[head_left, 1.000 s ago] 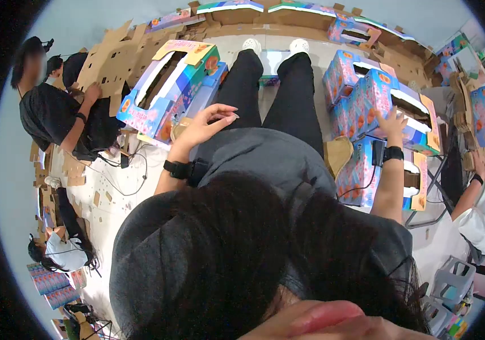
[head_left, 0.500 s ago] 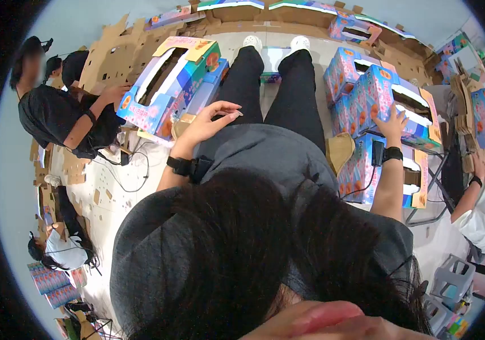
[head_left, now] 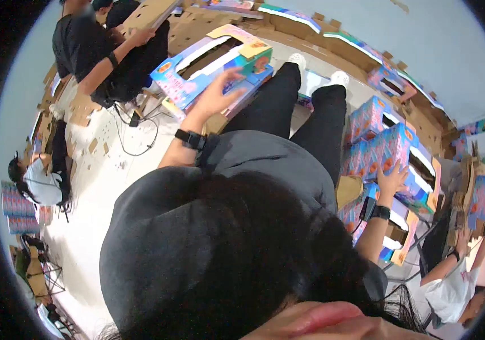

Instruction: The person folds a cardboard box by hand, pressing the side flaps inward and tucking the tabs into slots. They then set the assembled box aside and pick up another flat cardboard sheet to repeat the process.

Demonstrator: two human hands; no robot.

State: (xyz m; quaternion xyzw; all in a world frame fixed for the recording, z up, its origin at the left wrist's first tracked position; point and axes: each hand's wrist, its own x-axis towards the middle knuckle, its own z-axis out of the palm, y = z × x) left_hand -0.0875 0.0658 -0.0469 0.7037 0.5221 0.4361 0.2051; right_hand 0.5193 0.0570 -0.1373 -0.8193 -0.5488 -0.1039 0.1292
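My left hand point(head_left: 219, 96), fingers spread, is against the near side of a printed blue and pink cardboard carton point(head_left: 171, 85) on my left. That carton has a long cut-out opening with white edges in its top and stands on other printed cardboard. On my right, my right hand point(head_left: 391, 180) rests with fingers apart on the side of a similar carton point(head_left: 384, 146), the upper one of a stack. Beneath it lies another carton point(head_left: 396, 232) with an open top. Neither hand grips anything.
A person in black point(head_left: 86, 51) on the left handles a brown cardboard sheet point(head_left: 150, 14). A person in white point(head_left: 452, 289) is at the right beside stacked flat cardboard point(head_left: 462, 187). Cables point(head_left: 134, 153) and scraps lie on the floor. Printed cartons line the wall.
My left hand has moved from my lap forward to the left carton, its fingers opening out. My right hand stays on the right carton. The view has turned; the person in black now handles a cardboard sheet.
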